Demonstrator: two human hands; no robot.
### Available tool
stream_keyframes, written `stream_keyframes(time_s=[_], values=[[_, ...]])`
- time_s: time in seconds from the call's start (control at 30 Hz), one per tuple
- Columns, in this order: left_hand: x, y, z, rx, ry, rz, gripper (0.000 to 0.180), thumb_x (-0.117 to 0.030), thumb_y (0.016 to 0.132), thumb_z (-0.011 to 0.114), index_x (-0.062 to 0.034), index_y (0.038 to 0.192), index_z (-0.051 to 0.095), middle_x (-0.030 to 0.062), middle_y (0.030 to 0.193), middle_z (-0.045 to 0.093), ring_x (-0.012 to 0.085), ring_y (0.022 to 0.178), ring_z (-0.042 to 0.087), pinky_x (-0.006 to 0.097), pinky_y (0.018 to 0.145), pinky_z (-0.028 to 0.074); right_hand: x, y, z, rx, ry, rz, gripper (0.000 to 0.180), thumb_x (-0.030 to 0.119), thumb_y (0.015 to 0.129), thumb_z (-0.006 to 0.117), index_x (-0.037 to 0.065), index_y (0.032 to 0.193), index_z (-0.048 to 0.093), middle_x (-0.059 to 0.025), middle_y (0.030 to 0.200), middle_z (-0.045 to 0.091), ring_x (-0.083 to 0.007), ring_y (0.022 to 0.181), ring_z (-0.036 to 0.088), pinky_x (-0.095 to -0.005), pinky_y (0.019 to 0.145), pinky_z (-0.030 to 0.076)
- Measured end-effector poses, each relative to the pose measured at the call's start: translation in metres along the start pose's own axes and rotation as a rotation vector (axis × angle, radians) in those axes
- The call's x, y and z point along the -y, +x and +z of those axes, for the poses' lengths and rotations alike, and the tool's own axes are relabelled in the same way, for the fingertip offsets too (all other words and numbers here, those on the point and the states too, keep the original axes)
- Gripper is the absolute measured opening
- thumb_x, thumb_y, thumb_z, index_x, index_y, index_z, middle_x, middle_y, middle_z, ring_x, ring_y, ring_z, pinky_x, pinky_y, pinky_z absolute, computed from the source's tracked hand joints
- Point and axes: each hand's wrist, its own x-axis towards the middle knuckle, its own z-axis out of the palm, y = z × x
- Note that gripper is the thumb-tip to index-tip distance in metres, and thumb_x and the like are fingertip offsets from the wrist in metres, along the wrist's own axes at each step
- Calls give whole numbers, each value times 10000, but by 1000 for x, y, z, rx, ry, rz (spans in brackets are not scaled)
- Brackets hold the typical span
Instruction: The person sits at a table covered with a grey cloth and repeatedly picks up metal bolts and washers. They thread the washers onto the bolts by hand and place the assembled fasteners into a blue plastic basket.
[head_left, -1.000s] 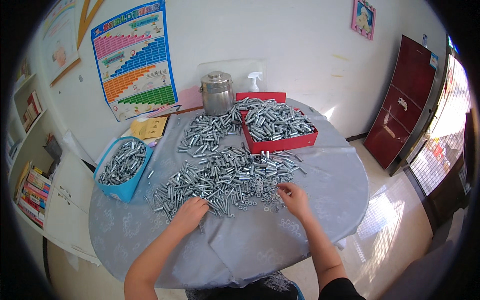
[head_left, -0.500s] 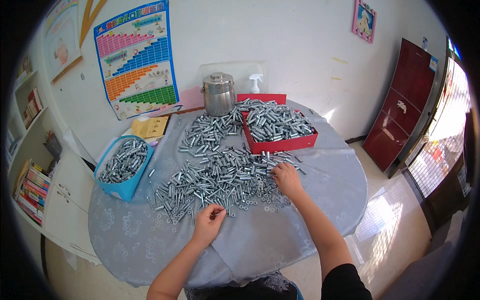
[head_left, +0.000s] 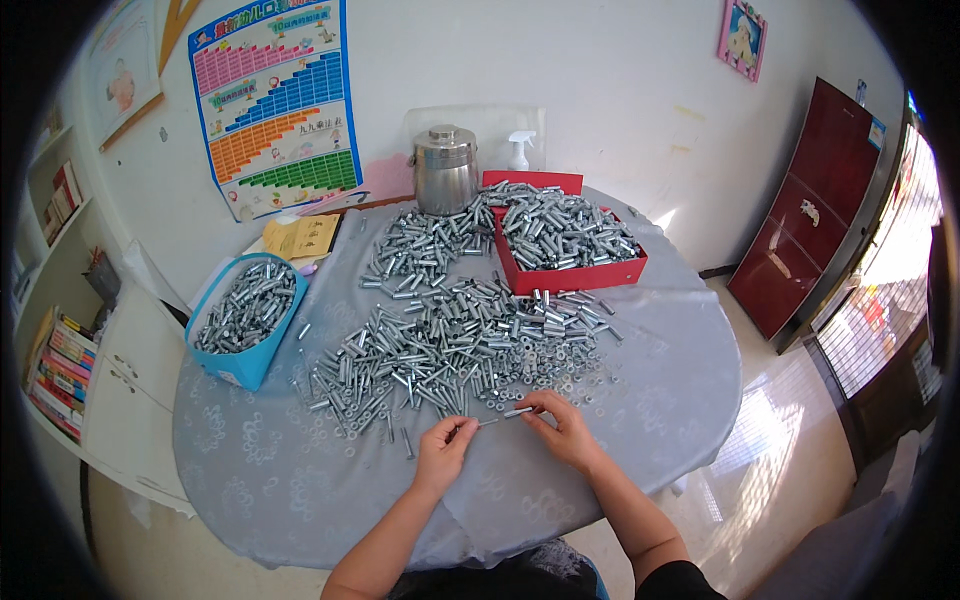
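Note:
Near the front of the table, my left hand (head_left: 443,452) pinches a thin metal bolt (head_left: 488,422) that points to the right. Just across from it, my right hand (head_left: 558,430) holds a short silver metal sleeve (head_left: 517,412) between thumb and fingers. The sleeve's end faces the bolt's tip, with a small gap between them. Beyond both hands spreads a heap of loose bolts and sleeves (head_left: 430,350). Small washers and nuts (head_left: 545,362) lie at the heap's right front edge.
A red box (head_left: 575,281) full of metal sleeves stands at the back right. To the left is a blue tub (head_left: 258,362) of similar parts. A steel pot (head_left: 445,175) and a white spray bottle (head_left: 520,152) stand behind, on the grey tablecloth (head_left: 330,500) or near it.
My right hand has come back from the heap toward my left hand, bringing a sleeve. My left hand has shifted slightly right and nearer, its bolt now showing. The view has tilted slightly.

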Motion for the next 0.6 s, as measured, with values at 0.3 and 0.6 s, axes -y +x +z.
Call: stream_keyframes(time_s=[0.3, 0.6], values=[[6, -2, 0, 54, 30, 19, 172, -170, 860, 561, -12, 851, 627, -56, 595, 478, 13, 516, 378, 176, 458, 298, 2, -4, 8, 48, 57, 18, 178, 25, 787, 590, 36, 964, 596, -97, 972, 576, -223, 912, 556, -305, 769, 460], [0, -15, 18, 172, 106, 115, 243, -220, 911, 461, -40, 1047, 553, -32, 648, 471, 25, 520, 397, 174, 459, 315, 3, -12, 24, 70, 77, -21, 235, 58, 732, 678, 52, 956, 609, -72, 895, 611, -192, 867, 584, -292, 762, 468]])
